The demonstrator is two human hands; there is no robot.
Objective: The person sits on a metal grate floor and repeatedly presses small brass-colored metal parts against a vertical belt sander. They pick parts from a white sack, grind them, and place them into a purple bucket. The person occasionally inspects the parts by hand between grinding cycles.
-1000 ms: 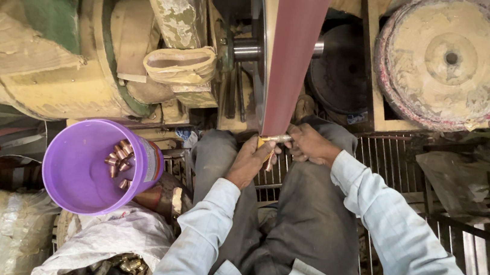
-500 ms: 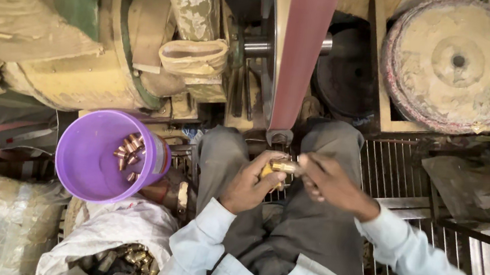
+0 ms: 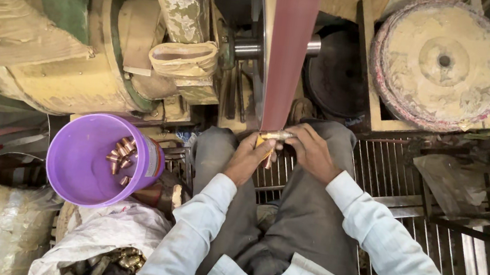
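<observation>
My left hand (image 3: 247, 159) and my right hand (image 3: 306, 149) together grip a small brass-coloured metal piece (image 3: 275, 136). They hold it against the lower end of a dark red sanding belt (image 3: 289, 51) that runs vertically up the middle. A yellow pad shows under the fingers of my left hand. I sit with grey trousers and light blue sleeves, knees on either side of the belt. A purple bucket (image 3: 80, 178) with several brass pieces (image 3: 120, 153) in it stands to my left.
A white sack (image 3: 103, 226) with more brass parts lies at the lower left. A dusty round buffing wheel (image 3: 444, 61) leans at the upper right. A yellowish motor housing (image 3: 63, 76) fills the upper left. A metal grate floor (image 3: 427, 193) lies on the right.
My hands have risen from my lap back up to the bottom of the belt, with the metal piece now pressed against it. The view has shifted slightly.
</observation>
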